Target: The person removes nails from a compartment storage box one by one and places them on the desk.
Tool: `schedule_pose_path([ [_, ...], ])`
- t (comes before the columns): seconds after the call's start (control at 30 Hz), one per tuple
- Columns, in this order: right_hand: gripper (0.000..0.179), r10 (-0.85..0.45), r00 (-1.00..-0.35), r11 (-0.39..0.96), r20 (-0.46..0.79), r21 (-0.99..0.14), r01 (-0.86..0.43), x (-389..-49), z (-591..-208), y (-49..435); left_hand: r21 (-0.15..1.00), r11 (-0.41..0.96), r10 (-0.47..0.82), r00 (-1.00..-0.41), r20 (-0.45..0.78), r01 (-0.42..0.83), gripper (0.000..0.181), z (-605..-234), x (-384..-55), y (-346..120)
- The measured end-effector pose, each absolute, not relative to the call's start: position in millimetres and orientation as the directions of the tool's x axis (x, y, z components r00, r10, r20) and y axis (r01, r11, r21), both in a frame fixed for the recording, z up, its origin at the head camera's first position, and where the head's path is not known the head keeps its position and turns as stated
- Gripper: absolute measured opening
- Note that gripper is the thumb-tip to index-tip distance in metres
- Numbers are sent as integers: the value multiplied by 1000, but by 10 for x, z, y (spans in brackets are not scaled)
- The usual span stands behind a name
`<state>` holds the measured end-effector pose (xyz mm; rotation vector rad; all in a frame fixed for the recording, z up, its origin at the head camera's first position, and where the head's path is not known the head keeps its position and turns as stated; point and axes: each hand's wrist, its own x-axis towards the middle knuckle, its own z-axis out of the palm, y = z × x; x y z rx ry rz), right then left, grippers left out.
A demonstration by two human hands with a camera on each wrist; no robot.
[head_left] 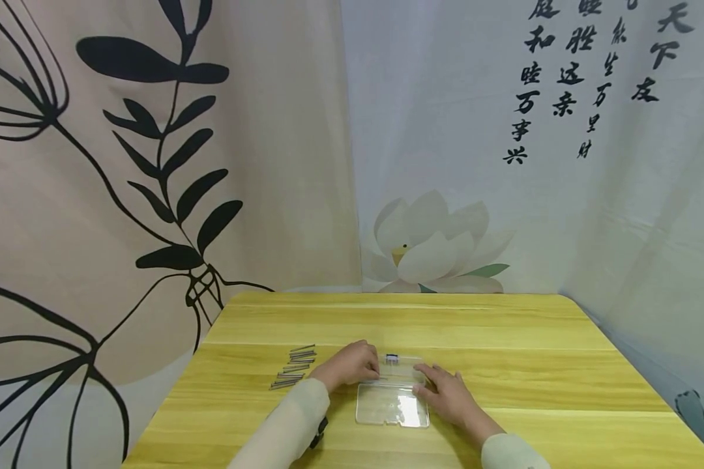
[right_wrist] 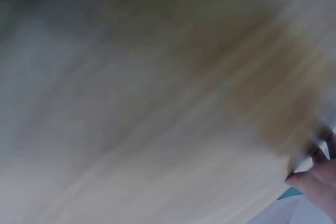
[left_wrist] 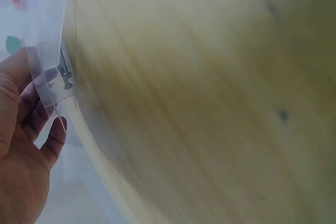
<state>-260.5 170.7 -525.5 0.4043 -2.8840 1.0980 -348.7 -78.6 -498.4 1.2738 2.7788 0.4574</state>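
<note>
A clear plastic box lies on the table with its lid swung out toward me. At the box's left end is my left hand, its curled fingers gripping the end wall. Close up in the left wrist view, the left hand has its fingers about the wall, and nails lie inside the box. My right hand holds the right end between thumb and fingers. The right wrist view is blurred and catches only part of the right hand. Several loose nails lie left of the box.
The yellow wood-grain table extends around the box on all sides. Behind it hangs a printed curtain with plants, a lotus and writing. A dark strap piece sits at my left sleeve.
</note>
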Motion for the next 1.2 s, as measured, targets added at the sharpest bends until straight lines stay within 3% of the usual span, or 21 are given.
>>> schedule_pose_path([
  [0.2, 47, -231, -966, 723, 119, -643, -252, -2620, -5260, 1714, 480, 566, 729, -679, 87, 670, 7, -4981, -3509, -819],
  [0.37, 48, -235, -963, 726, 131, -636, -263, -2639, -5272, 1727, 612, 534, 677, -729, 105, 584, 11, -4896, -3514, -857],
  [1.2, 51, -240, -964, 720, 115, -645, -256, -2635, -5285, 1737, 684, 579, 561, -826, 61, 443, 13, -4617, -3596, -1493],
])
